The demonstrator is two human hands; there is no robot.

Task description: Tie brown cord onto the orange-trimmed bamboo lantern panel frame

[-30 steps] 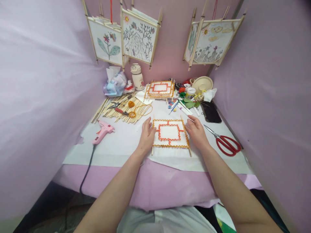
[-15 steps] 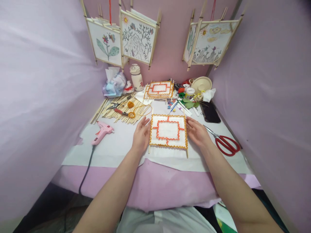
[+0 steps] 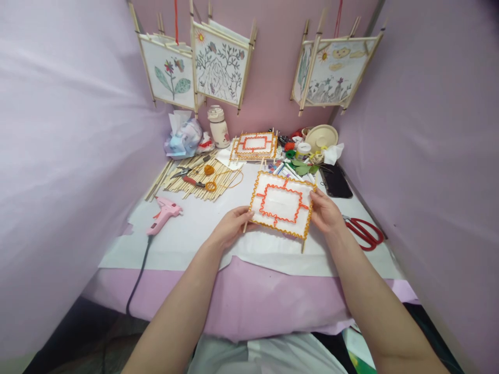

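Observation:
A white paper panel (image 3: 281, 203) on a stick frame, edged with yellow zigzag trim and an inner orange trim rectangle, is lifted off the table and tilted. My left hand (image 3: 231, 226) grips its lower left corner. My right hand (image 3: 326, 212) grips its right edge. A second panel (image 3: 254, 145) of the same kind lies flat at the back of the table.
A pink glue gun (image 3: 163, 213) with a dark cord lies at left. Bamboo sticks (image 3: 195, 179), pliers and orange thread sit behind it. Red scissors (image 3: 362, 230) and a black phone (image 3: 337, 183) lie at right. Painted lanterns (image 3: 218, 62) hang above.
Both hands closed on the panel's sides, lifted it off the white paper and shifted it to the right, with its right side tipped down.

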